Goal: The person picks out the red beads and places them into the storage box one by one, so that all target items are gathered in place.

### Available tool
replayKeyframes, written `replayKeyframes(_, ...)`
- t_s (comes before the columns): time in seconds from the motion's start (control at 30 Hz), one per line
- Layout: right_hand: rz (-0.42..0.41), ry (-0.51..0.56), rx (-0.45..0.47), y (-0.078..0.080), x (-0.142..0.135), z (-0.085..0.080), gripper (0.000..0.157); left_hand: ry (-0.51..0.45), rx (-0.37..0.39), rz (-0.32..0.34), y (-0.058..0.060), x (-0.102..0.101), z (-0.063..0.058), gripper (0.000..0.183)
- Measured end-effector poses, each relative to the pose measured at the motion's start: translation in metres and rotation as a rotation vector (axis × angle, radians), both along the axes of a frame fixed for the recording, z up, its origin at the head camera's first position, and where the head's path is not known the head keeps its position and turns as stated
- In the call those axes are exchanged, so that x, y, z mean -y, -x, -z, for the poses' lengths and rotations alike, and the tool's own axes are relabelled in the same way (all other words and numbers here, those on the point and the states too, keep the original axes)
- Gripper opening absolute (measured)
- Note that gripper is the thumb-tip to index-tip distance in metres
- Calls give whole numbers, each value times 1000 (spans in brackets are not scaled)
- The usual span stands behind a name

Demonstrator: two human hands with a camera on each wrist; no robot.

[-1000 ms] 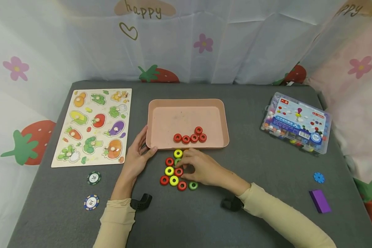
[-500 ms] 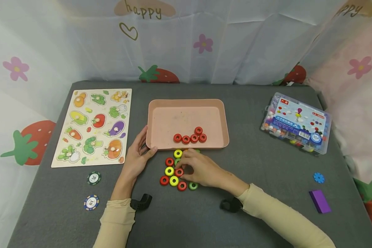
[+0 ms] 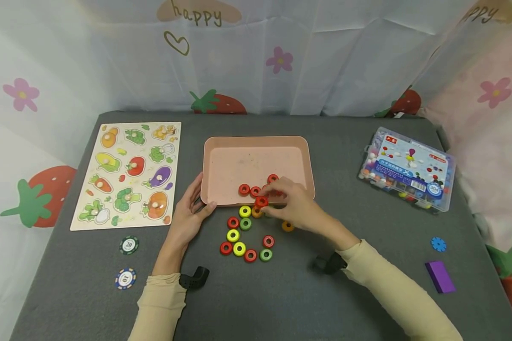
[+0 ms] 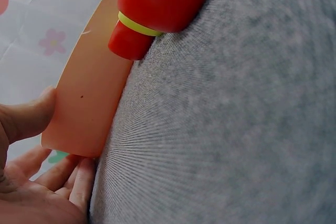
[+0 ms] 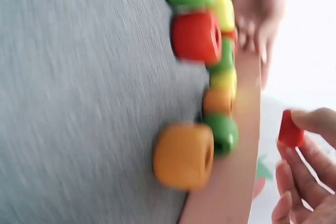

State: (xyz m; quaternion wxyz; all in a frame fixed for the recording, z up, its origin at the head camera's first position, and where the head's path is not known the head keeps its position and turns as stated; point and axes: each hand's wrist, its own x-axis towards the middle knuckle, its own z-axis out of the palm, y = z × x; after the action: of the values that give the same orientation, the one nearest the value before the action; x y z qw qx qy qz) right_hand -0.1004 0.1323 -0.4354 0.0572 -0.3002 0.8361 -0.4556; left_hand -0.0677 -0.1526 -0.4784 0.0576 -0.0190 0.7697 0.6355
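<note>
In the head view my right hand (image 3: 296, 204) pinches a red bead (image 3: 261, 202) between thumb and fingertips, above the near rim of the pink tray (image 3: 222, 166). The right wrist view shows the same red bead (image 5: 291, 129) raised above the tray's edge. My left hand (image 3: 187, 219) holds the tray's near left corner, thumb at the front wall and fingers at the side. Several red beads (image 3: 244, 190) lie inside the tray, some partly hidden by my right hand. On the cloth before it are loose yellow (image 3: 239, 248), green (image 3: 266, 255), red and orange beads (image 3: 288, 226).
A vegetable puzzle board (image 3: 128, 175) lies left of the tray, with two poker chips (image 3: 129, 245) below it. At the right are a clear case of small coloured pieces (image 3: 409, 168), a blue disc (image 3: 438, 244) and a purple block (image 3: 441, 277).
My right hand has lifted a red bead from the group on the cloth and carried it up and right to the tray's near rim. My left hand has stayed in place.
</note>
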Motion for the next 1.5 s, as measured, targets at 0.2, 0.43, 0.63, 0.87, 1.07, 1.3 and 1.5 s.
replayKeyframes(0.2,240,-140,-114,28,-19,1,27,3,3,-4,0,1,2,79)
replayKeyframes(0.43,387,-263,-122,46,-31,8,28,5,-2,-6,1,1,3,78)
replayKeyframes(0.63,375,-308,-90,47,-32,14,27,-2,-6,-3,1,1,4,78)
replayKeyframes(0.87,345,-300,-62,44,-30,20,24,4,1,-8,1,0,2,79)
replayKeyframes(1.07,338,-270,-40,40,-30,20,19,-1,-5,-1,1,0,3,80)
replayKeyframes(1.3,289,-202,-54,24,-26,3,16,-4,1,-9,0,0,2,80)
replayKeyframes(1.5,49,-137,-12,-2,-17,-13,22,-4,-8,-4,1,0,3,80)
